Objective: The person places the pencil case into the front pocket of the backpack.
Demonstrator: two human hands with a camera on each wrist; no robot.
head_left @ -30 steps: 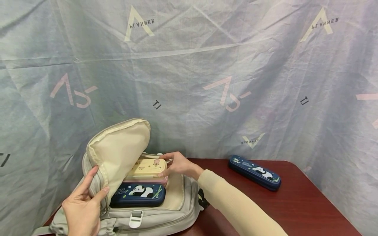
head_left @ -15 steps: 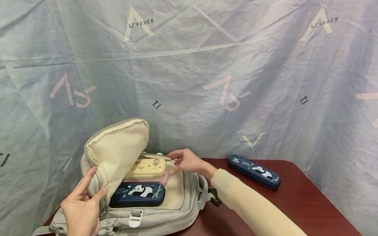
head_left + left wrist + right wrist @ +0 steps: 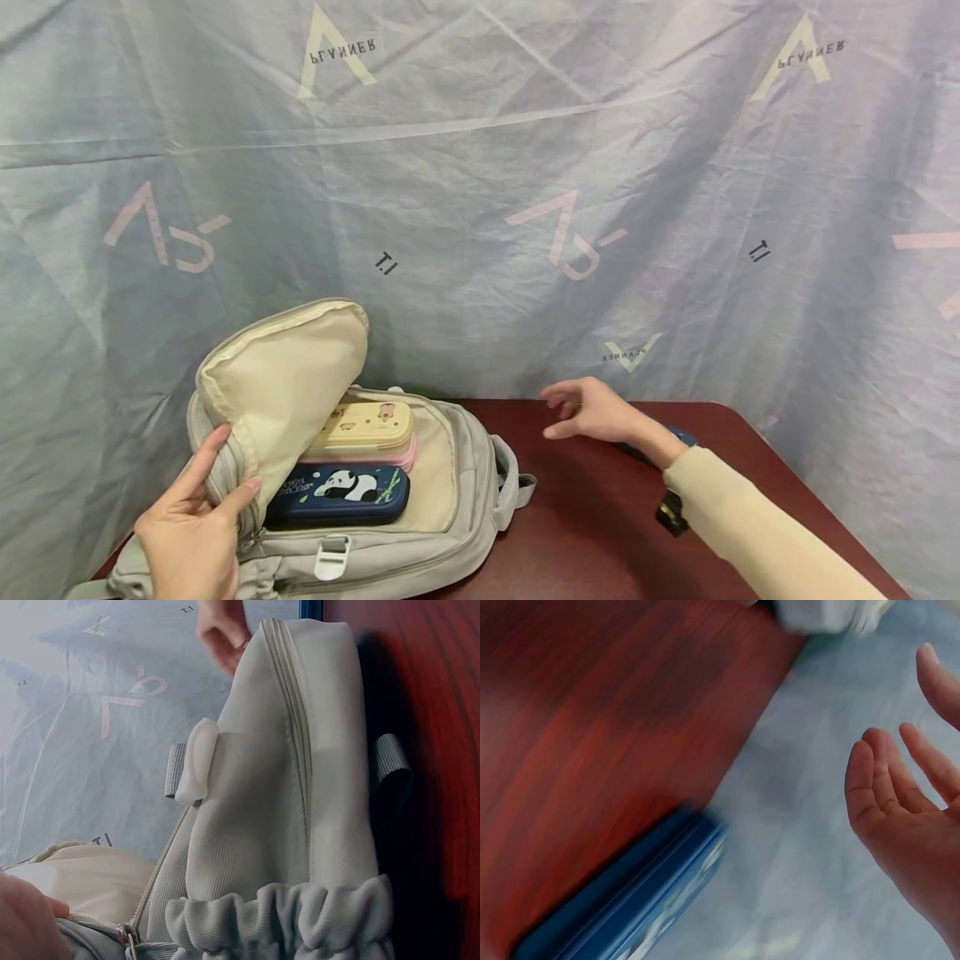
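Note:
My left hand (image 3: 187, 533) grips the edge of the grey backpack's raised flap (image 3: 288, 367), thumb on its cream lining. Inside the unzipped backpack (image 3: 476, 500) lie a cream pencil case (image 3: 375, 423) with small animal prints, a pink pencil case (image 3: 408, 455) under it, and a navy panda pencil case (image 3: 352, 493) in front. The flap covers their left ends. Over the table, right of the backpack, my right hand (image 3: 592, 410) holds nothing, its fingers loosely bent. A second navy pencil case (image 3: 637, 892) lies by the table's back edge, mostly hidden behind my right wrist in the head view.
The dark red table (image 3: 577, 525) extends right of the backpack. Behind it hangs a grey printed cloth (image 3: 450, 208). A strap loop (image 3: 517, 492) sticks out from the backpack's right side, and a white buckle (image 3: 332, 558) sits on its front.
My right hand has let go of the cream pencil case inside the backpack and moved right over the table, toward the second navy case. My left hand keeps its hold on the flap.

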